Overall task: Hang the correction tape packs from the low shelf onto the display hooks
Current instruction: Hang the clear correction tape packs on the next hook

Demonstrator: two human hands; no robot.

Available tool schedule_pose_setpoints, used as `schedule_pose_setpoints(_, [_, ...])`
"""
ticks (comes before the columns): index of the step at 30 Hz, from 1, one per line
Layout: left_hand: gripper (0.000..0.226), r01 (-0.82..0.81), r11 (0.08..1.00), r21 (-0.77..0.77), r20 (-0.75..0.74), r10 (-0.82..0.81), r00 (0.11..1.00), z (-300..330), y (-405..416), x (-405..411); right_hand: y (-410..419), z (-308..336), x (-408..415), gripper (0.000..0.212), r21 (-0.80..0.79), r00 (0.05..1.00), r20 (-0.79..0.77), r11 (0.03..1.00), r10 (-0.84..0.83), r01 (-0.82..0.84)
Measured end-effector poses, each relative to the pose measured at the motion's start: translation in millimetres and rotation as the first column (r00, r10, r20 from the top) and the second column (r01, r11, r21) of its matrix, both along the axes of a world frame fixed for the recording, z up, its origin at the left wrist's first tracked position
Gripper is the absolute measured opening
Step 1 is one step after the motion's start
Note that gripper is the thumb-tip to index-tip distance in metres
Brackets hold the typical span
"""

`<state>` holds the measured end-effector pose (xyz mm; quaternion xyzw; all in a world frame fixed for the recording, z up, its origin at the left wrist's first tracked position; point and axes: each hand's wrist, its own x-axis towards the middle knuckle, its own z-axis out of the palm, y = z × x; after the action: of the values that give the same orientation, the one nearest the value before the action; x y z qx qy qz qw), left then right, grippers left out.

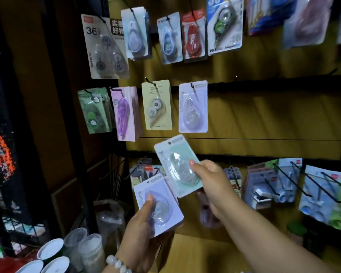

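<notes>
Below the middle row of hooks, the mint-green correction tape pack (177, 166) rides up in the right hand (209, 180), thumb pinching the blister face and the other fingers curled behind the card, its punched hole at the top corner tilted toward the wall. It sits just under the lilac pack (193, 107) already dangling from its hook (192, 85), near but not touching it, and the hole has not met any hook yet, so this one is mid-delivery by my read. Lower down, the left hand (144, 229) grips a small stack of lavender packs (158, 205), thumb pressed across the top blister, fingers wrapped underneath; how many cards are in that stack, I cannot tell. So the score looks like this: at least one lilac pack of the same make is hung, one mint pack is on its way, and a handful waits in the left hand. The low shelf itself is mostly hidden behind the arms, so whatever remains there is anyone's guess. Further out, the cream pack (157, 105), purple packs (125, 113) and green packs (94, 111) fill the neighbouring hooks, a bare stretch of rail (274, 83) runs to the right, and paper cups (53, 251) stand at the lower left.
</notes>
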<state>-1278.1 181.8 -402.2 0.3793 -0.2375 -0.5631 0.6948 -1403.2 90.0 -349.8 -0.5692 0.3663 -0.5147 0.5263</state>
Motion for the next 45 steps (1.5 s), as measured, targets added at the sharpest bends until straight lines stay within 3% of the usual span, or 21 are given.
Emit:
schedule_pose_setpoints(3, [0.041, -0.022, 0.998, 0.054, -0.017, 0.023, 1.0, -1, -6, 5, -9, 38, -8, 0.021, -0.15, 0.992, 0.084, 0.983, -0.092, 0.104])
schedule_pose_setpoints(8, [0.05, -0.015, 0.994, 0.109, 0.001, 0.015, 1.0, -5, -13, 9, -22, 89, -14, 0.02, -0.335, 0.977, 0.081, 0.918, -0.198, 0.214])
schedule_pose_setpoints(13, [0.045, -0.013, 0.988, 0.152, -0.016, 0.016, 1.0, -9, -17, 9, -33, 99, -8, 0.03, -0.317, 0.97, 0.075, 0.916, -0.232, 0.244])
schedule_pose_setpoints(18, [0.028, -0.016, 0.982, 0.189, -0.008, 0.018, 1.0, -12, -19, 13, -37, 90, -1, 0.027, -0.332, 0.969, 0.056, 0.911, -0.241, 0.246])
schedule_pose_setpoints(25, [0.066, -0.007, 0.988, 0.153, -0.002, 0.008, 1.0, -18, -17, 13, -61, 98, 8, 0.028, -0.275, 0.949, 0.005, 0.912, -0.315, 0.304])
schedule_pose_setpoints(31, [0.046, -0.009, 0.99, 0.141, 0.043, 0.003, 0.999, -20, -16, 12, -82, 91, 7, 0.038, -0.243, 0.927, -0.157, 0.923, -0.34, 0.298])
schedule_pose_setpoints(36, [0.035, 0.003, 0.997, 0.079, 0.048, -0.007, 0.999, -21, -9, 8, -74, 49, 1, 0.055, -0.199, 0.834, -0.259, 0.872, -0.487, 0.447])
schedule_pose_setpoints(38, [0.038, 0.004, 0.997, 0.076, 0.052, -0.008, 0.999, -22, -7, 9, -54, 29, 1, 0.056, -0.182, 0.867, -0.278, 0.909, -0.414, 0.376])
schedule_pose_setpoints(42, [0.053, -0.022, 0.999, 0.044, 0.16, 0.014, 0.987, -24, -8, 8, -8, -12, 5, 0.061, -0.029, 0.887, -0.456, 0.997, -0.078, 0.073])
schedule_pose_setpoints(45, [0.042, -0.024, 0.999, -0.027, 0.196, 0.029, 0.98, -24, -7, 7, 11, -36, 5, 0.045, 0.111, 0.877, -0.458, 0.988, 0.145, -0.105])
